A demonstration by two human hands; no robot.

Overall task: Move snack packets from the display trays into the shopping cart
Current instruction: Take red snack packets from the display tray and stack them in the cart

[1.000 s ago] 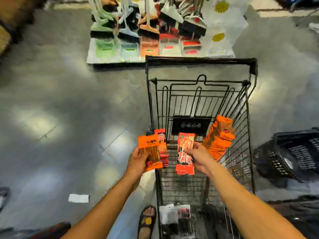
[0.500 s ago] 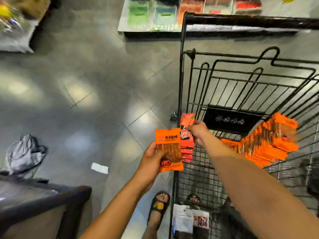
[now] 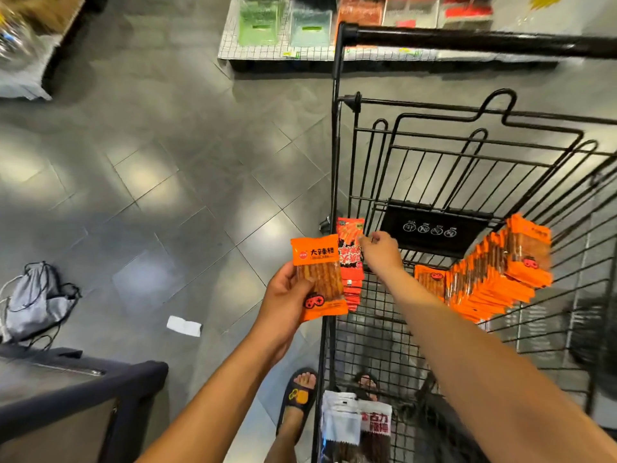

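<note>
Far left, floor: a grey drawstring bag lies slumped on the dark tiles. Below it, the edge of a dark counter cuts across the lower corner. A white paper slip lies on the floor between the bag and the person's arms.

Top centre: a low display of dustpans, green, pale blue and red, stands on the floor beyond the cart.

Left hand: raised just outside the shopping cart, against its left corner post. It grips one orange packet, with the thumb across the clear window and the fingers behind. The packet is upright, print facing the camera, and overlaps the post.

Just right of that packet, inside the cart's left wall, stand the red packets, several upright in a stack with their lower edges fanned.

Right hand: reaches into the cart with the forearm crossing the basket. Its fingers are curled narrow, and thumb and forefinger pinch the upper right edge of the front red packet. The hand sits to the packets' right, in front of the black plaque on the folded seat.

Further right, a long row of orange packets leans against the cart's right wall, well apart from both hands.

Bottom: a sandalled foot stands beside the cart, and white and red bags lie at the cart's near end.
</note>
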